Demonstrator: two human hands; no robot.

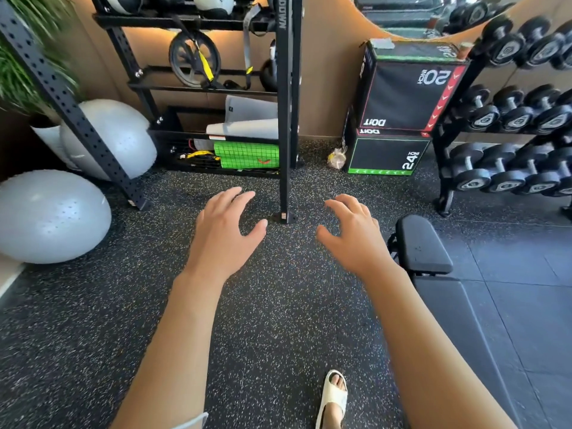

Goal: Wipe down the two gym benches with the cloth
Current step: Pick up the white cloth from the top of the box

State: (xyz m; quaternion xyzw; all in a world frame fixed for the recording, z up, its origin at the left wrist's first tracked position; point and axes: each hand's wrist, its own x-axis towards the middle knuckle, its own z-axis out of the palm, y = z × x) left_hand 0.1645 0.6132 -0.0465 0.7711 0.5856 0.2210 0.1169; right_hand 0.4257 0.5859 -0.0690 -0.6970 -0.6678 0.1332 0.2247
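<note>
Nothing wiped yet, by the look of it. First, find the cloth; possibly the grey fold (382,43) on top of the box (408,88) at one o'clock, too small to be sure. Then fetch it and wipe the bench (424,243) at three o'clock end to end in overlapping strokes. Only one bench in view. Left hand (224,226) held out over the floor (278,305), fingers loosely spread, empty. Right hand (353,230) likewise, fingers slightly curled, holding and touching nothing.

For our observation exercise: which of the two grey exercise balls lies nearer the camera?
The lower-left ball, on the speckled floor; the other ball sits farther back behind the slanted rack post.
</note>
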